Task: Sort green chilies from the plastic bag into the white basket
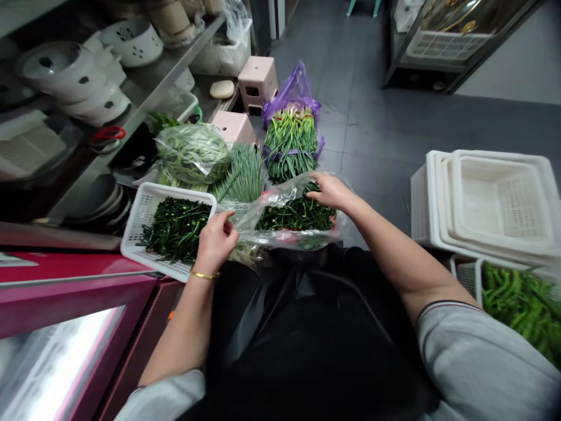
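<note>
My left hand (218, 237), with a gold bracelet at the wrist, has its thumb and fingers pinched together at the left edge of a clear plastic bag (291, 237). On the far right side of the bag, my right hand (331, 190) curls its fingers over the opening and grips the film. Dark green, thin vegetables (295, 216) lie inside the widely spread bag; their exact kind is hard to make out. Beside my left hand stands a white plastic basket (135, 219) holding similar dark green pieces (177, 225).
Bundled green stalks (291, 137) lie in a purple bag (300, 82) ahead. A bagged heap of greens (193, 152) and long thin stalks (243, 172) sit left. Pink stools (258, 79), stacked white baskets (495, 193), green peppers (521, 298) and a shelf (175, 64) surround me.
</note>
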`<state>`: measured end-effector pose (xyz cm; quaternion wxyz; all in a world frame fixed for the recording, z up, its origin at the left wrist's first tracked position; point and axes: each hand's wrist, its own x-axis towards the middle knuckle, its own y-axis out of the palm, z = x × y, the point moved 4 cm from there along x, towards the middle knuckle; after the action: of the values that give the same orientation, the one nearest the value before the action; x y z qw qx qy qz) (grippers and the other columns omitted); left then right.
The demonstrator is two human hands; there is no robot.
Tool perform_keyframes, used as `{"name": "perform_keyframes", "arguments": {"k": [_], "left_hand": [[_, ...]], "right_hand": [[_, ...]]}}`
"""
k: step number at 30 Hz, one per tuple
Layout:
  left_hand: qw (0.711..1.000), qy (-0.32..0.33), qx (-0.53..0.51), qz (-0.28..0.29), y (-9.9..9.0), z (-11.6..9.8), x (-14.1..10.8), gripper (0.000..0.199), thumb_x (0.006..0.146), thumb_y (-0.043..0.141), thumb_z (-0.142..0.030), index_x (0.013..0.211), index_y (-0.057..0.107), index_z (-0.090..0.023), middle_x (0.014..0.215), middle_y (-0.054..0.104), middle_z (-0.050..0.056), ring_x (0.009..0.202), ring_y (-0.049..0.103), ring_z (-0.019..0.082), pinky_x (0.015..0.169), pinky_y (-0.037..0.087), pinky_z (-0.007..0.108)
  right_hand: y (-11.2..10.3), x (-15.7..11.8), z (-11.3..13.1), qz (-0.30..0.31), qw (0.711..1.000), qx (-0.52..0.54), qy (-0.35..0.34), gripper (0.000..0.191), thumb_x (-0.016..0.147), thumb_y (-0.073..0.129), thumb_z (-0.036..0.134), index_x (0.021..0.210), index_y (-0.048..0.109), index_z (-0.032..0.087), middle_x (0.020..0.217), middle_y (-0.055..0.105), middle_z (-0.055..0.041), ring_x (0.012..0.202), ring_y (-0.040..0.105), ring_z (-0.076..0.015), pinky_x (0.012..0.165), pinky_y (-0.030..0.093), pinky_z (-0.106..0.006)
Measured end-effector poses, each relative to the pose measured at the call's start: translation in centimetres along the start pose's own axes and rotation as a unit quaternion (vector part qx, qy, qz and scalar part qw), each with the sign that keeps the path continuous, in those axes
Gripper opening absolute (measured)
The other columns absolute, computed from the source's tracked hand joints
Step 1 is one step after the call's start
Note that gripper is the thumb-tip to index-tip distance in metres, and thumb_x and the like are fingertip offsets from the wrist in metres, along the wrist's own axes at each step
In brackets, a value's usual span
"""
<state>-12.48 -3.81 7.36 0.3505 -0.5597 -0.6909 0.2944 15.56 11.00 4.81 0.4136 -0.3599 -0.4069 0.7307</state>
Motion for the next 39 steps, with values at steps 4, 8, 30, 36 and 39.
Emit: {"name": "perform_keyframes", "arguments": {"k": [4,8,30,36,39], "left_hand": [[0.988,0.132,-0.077,0.009,2.0,-5.3,-0.7,0.028,0.082,0.053,-0.022,0.106,0.067,-0.019,0.099,0.067,0.007,0.090,0.062,0.018,0.083,0.050,0.030],[0.953,0.181,-0.041,0.240,8.2,-6.8,1.1,0.026,0.080,0.058,-0.023,0.104,0.069,-0.020,0.105,0.068,0.009,0.099,0.062,0.021,0.093,0.048,0.034],[0.991,0.119,0.051,-0.033,6.3,-4.2,11.6,0.073,0.077,0.066,-0.031,0.142,0.038,-0.014,0.150,0.034,0.019,0.141,0.025,0.036,0.114,0.022,0.053],[0.963,0.245,0.019,0.114,8.5,-11.2,4.7,0.042,0.088,0.052,-0.030,0.127,0.054,-0.014,0.121,0.062,0.015,0.115,0.055,0.027,0.102,0.040,0.043],[0.942,0.214,0.093,0.240,12.2,-10.4,0.3,0.028,0.090,0.046,-0.025,0.109,0.062,-0.013,0.096,0.068,0.015,0.096,0.062,0.026,0.087,0.046,0.038]], "right_hand": [[2.2,-5.2,0.8,0.046,0.987,-0.141,-0.058,0.035,0.089,0.052,0.032,0.119,0.058,0.015,0.111,0.064,-0.0155,0.097,0.063,-0.0254,0.082,0.049,-0.035],[6.4,-8.1,1.6,0.226,0.947,-0.195,-0.116,0.027,0.089,0.051,0.034,0.102,0.066,0.016,0.098,0.069,-0.0138,0.087,0.066,-0.0251,0.072,0.048,-0.031],[3.3,-1.7,-3.8,0.198,0.956,-0.189,-0.102,0.026,0.093,0.047,0.029,0.100,0.065,0.012,0.095,0.070,-0.0148,0.085,0.064,-0.0213,0.071,0.040,-0.028],[4.3,-6.4,-0.5,0.090,0.975,-0.189,-0.075,0.036,0.098,0.033,0.034,0.103,0.061,0.012,0.100,0.067,-0.0164,0.082,0.065,-0.0224,0.067,0.040,-0.029],[4.7,-8.4,1.1,0.090,0.981,-0.138,-0.107,0.036,0.098,0.034,0.033,0.101,0.062,0.011,0.097,0.067,-0.0166,0.081,0.064,-0.0220,0.068,0.041,-0.028]]}}
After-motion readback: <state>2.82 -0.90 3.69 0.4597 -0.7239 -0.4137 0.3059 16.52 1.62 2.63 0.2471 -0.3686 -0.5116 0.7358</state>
